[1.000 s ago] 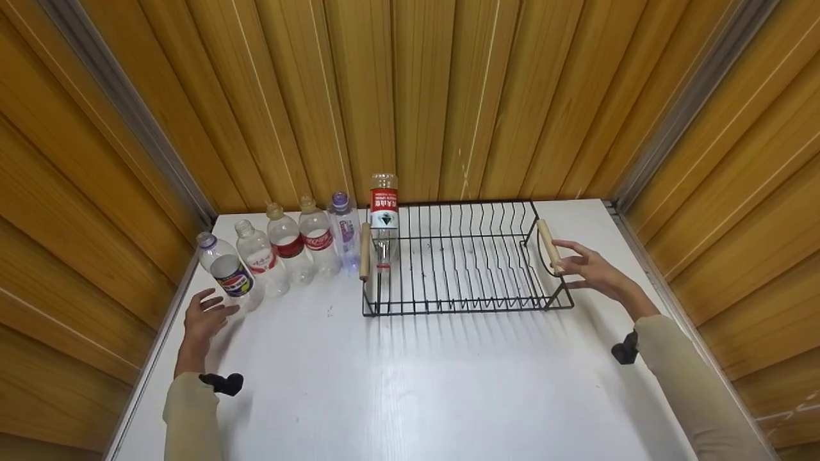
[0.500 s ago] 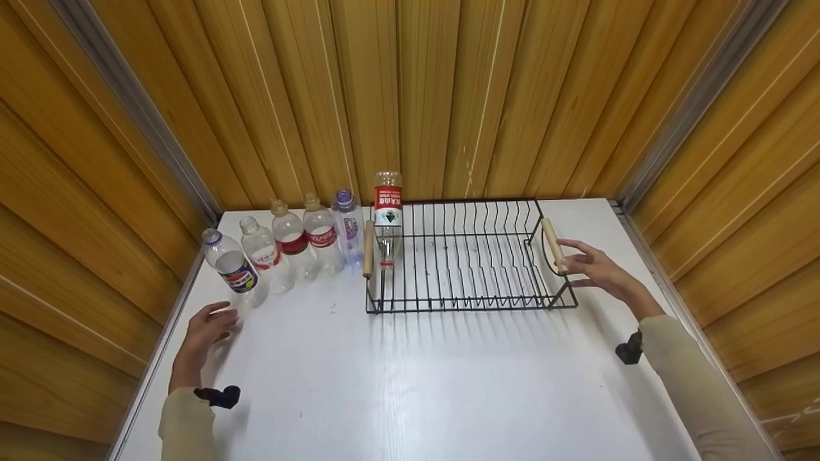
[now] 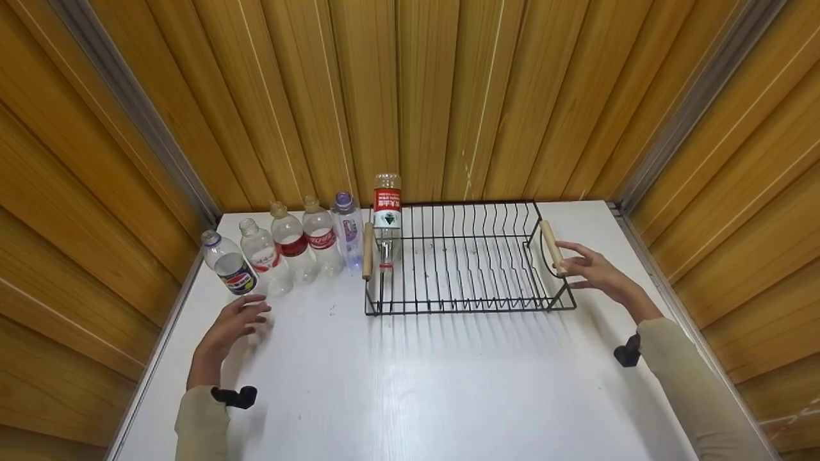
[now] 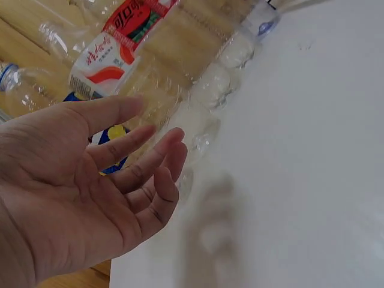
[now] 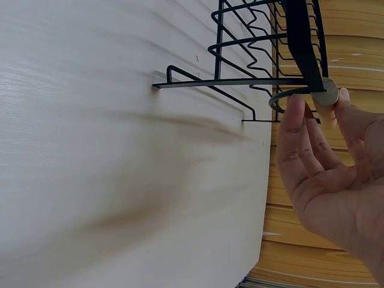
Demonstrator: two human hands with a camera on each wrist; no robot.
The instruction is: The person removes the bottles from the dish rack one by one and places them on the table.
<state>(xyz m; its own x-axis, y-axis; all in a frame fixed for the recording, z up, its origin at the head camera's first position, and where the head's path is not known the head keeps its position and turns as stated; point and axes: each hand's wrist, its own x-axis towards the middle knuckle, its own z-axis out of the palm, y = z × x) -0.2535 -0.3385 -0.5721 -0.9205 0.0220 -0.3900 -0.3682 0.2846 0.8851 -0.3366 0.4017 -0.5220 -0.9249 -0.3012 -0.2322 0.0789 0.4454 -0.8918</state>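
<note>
My left hand hovers in front of the row of bottles with its fingers loosely bent, holding nothing. Closest to it stands a clear bottle with a dark blue label. Beside that are a bottle with a white-and-red label, two red-labelled bottles and a slim bottle with a purple neck. On the right, my right hand pinches the wooden handle of a black wire dish rack between thumb and fingers. A red-and-white-labelled bottle sits neck down in the rack's left end.
The rack's other wooden handle is at its left end, near the slim bottle. Beneath everything is a white table. Wood-patterned panels enclose it at the back and both sides.
My left hand has shifted to the right along the front of the bottles. My right hand stays on the handle; the rack and bottles look unmoved.
</note>
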